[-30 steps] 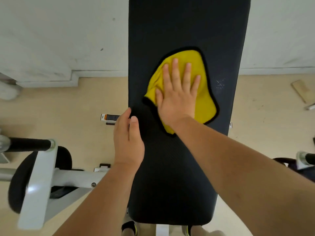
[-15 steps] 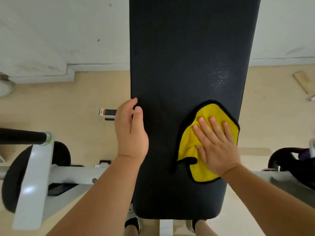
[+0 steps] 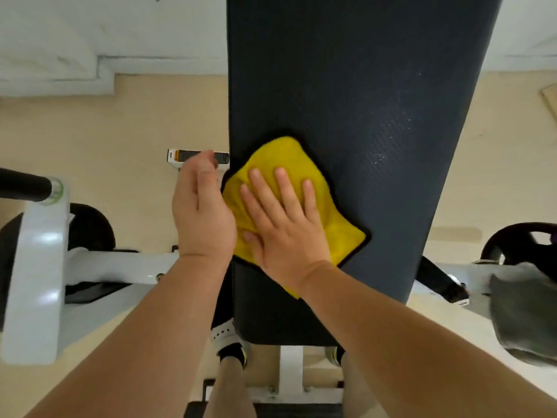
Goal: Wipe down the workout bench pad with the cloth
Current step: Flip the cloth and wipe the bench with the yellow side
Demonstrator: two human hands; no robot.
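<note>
The dark workout bench pad (image 3: 361, 86) runs up the middle of the view, with small droplets on its right half. A yellow cloth with a black border (image 3: 286, 158) lies on the pad's left side, near the front end. My right hand (image 3: 286, 224) presses flat on the cloth, fingers spread. My left hand (image 3: 202, 212) hovers just off the pad's left edge beside the cloth, fingers loosely curled and holding nothing.
A white machine frame (image 3: 36, 267) with a black padded bar (image 3: 21, 184) stands to the left. A small white and orange object (image 3: 180, 155) lies on the floor by the pad. At the right are a black weight plate (image 3: 518, 245) and a grey bundle (image 3: 524, 321).
My right hand has slid the cloth from the pad's right side across to its left edge. My left hand has come off the pad's edge.
</note>
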